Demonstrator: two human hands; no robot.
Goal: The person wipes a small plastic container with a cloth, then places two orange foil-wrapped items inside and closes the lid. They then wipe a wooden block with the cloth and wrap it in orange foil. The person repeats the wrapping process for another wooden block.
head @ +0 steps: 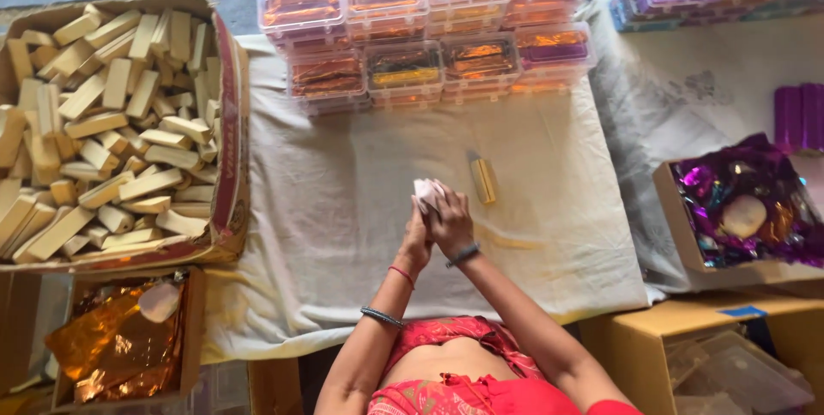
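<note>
Pale soap bar point(427, 189): clasped between left hand point(417, 235) and right hand point(450, 222), both closed around it, just left of gold-wrapped bar point(483, 180) on white cloth point(343, 209).

clear boxes of orange foil point(463, 63): 8 stacks; cardboard boxes of pale bars point(112, 123): 1; yellow cutters point(483, 179): 1

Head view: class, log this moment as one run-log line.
hands: left and right pressed together round pale lump | nearby: gold bar on cloth | left: box of pale bars
</note>
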